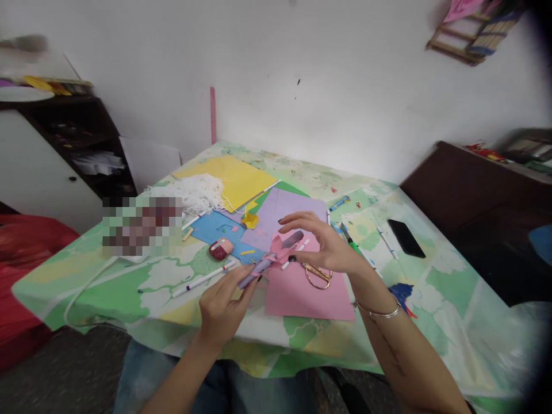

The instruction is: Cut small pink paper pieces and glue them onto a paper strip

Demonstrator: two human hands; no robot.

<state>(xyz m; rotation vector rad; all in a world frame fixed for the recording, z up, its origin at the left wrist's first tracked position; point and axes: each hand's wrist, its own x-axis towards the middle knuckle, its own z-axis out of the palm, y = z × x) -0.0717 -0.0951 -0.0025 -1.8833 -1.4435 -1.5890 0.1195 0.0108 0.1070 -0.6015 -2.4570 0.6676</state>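
Domestic room, most likely in a home, in use for paper craft. Before you lies a tablecloth (159, 293) with a leafy green print, of a household kind. The wall (267, 115) ahead of you is white and slightly marked; a wooden hanging (494, 39) decorates it at upper right. On your left stand a cabinet (43, 167) with filled shelves (88, 138) and a red bag (21, 253); on your right, dark brown furniture (448, 190). Coloured paper (235, 178), scissors (318, 277), pens (202, 279) and white yarn (194, 192) indicate the craft; a phone (406, 238) adds a personal item.
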